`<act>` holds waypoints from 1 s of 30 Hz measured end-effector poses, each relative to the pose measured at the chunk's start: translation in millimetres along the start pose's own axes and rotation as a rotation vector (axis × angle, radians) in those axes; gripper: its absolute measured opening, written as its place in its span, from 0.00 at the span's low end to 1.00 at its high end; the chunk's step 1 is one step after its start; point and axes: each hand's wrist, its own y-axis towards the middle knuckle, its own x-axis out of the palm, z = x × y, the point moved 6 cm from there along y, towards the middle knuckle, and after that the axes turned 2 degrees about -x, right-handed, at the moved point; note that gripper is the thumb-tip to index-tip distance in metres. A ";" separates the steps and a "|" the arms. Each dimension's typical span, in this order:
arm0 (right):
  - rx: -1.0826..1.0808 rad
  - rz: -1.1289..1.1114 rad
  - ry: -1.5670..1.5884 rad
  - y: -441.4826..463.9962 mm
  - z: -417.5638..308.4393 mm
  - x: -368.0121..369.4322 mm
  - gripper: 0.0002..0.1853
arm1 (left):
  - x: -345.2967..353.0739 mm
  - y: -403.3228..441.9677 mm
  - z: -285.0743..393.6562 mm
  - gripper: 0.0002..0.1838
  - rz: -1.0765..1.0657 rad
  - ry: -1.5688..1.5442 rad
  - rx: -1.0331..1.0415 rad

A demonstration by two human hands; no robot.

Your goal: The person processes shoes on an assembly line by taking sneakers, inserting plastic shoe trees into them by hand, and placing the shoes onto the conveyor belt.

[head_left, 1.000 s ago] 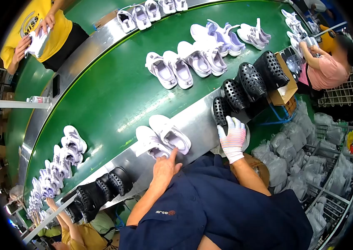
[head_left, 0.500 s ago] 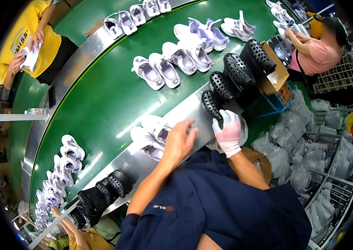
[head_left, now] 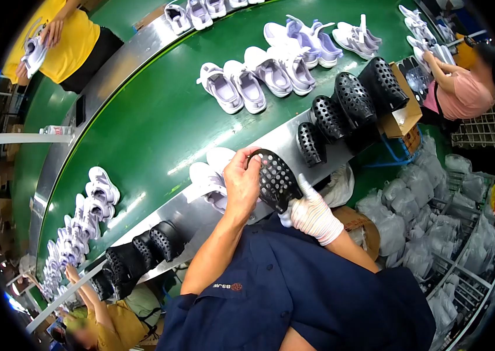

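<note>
A black perforated toe-shaped piece (head_left: 278,177) is held between both hands in front of my chest. My bare left hand (head_left: 243,180) pinches its upper left edge. My right hand (head_left: 311,215), in a white glove, grips its lower right end. Just left of my left hand, a pair of white shoes (head_left: 206,176) rests at the near edge of the green belt, partly hidden by that hand. Beyond my right hand, several similar black perforated pieces (head_left: 310,144) stand in stacks on the metal ledge (head_left: 282,155).
More white shoes (head_left: 247,86) stand on the green belt (head_left: 142,128). Black pieces (head_left: 166,241) lie at the left ledge. An open carton (head_left: 400,120) is at the right, above bagged items (head_left: 414,193) on racks. Co-workers are at upper left, upper right and lower left.
My right hand has moved left from the black stacks to my front, turning over. A black piece is now between both hands. My left hand has closed on its edge.
</note>
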 end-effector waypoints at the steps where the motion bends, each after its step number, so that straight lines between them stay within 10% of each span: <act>1: 0.171 -0.144 0.009 2.9 10.0 0.5 0.34 | -1.6 -3.2 -0.7 0.11 0.026 0.031 -0.029; 25: 0.301 -0.209 0.182 12.8 11.4 -0.7 0.28 | -7.6 -33.1 22.5 0.27 0.268 0.369 0.224; 30: 0.184 0.132 -0.043 5.9 -12.7 -15.8 0.19 | -28.6 -30.3 23.7 0.17 0.331 0.635 0.222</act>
